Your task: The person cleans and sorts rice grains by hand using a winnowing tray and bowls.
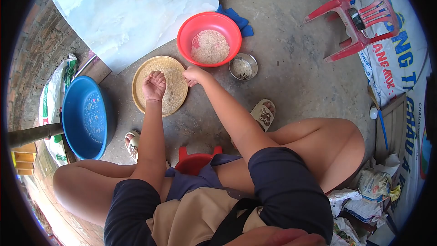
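Observation:
A round woven tray (pixel 142 70) lies on the floor with a thin spread of pale grains (pixel 175 89) on it. My left hand (pixel 154 86) is over the tray, turned up, its fingers curled in; I cannot tell what it holds. At the tray's right rim, my right hand (pixel 194 76) has its fingers pinched together, with what is between them hidden. Just beyond that hand sits a red basin (pixel 183 34) partly filled with pale grains (pixel 210 46). To its lower right, a small metal bowl (pixel 254 64) contains whitish grains with dark bits.
A blue tub (pixel 108 123) stands at the left near a brick wall (pixel 32 64). A white glossy sheet (pixel 141 13) covers the floor ahead, with a blue cloth (pixel 239 20) by its corner. At the right are a red plastic chair (pixel 353 27) and printed sacks (pixel 400 73).

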Motion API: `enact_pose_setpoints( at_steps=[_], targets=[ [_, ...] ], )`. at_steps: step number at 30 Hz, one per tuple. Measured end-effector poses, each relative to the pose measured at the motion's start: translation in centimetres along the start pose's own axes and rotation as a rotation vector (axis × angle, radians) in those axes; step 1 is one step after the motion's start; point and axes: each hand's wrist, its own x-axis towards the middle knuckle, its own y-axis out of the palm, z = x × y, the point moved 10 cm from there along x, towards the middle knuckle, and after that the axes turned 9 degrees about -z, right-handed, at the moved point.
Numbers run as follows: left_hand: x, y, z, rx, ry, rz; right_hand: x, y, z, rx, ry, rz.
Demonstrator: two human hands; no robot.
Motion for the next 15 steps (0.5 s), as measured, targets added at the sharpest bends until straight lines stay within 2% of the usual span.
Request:
enact_pose_setpoints(
  at_steps=[1, 5, 7, 8, 10, 11, 13, 15],
  targets=[
    [-0.1, 0.9, 0.3, -0.055, -0.049, 0.102, 0.1, 0.1, 0.0, 0.000, 0.001, 0.000],
    [0.3, 1.4, 0.6, -0.057, -0.103, 0.114, 0.3, 0.4, 0.2, -0.020, -0.005, 0.008],
    [0.8, 0.9, 0.7, 0.087, -0.086, -0.017, 0.5, 0.6, 0.4, -0.032, -0.015, 0.012],
    [0.9, 1.5, 0.7, 0.087, -0.086, -0.018, 0.8, 0.8, 0.6, -0.022, -0.024, 0.025],
    [1.3, 1.7, 1.0, 0.390, -0.063, -0.115, 1.0, 1.3, 0.9, -0.013, -0.033, 0.040],
    [1.4, 2.7, 1.3, 0.390, -0.063, -0.116, 0.9, 1.4, 1.4, 0.097, -0.039, 0.039],
    [1.4, 2.6, 1.5, 0.804, -0.027, -0.313, 0.1, 1.6, 2.4, 0.206, -0.046, 0.038],
    [1.4, 3.4, 2.2, 0.922, -0.020, -0.360, -1.4, 2.4, 3.3, 0.621, 0.034, 0.098]
  ],
)
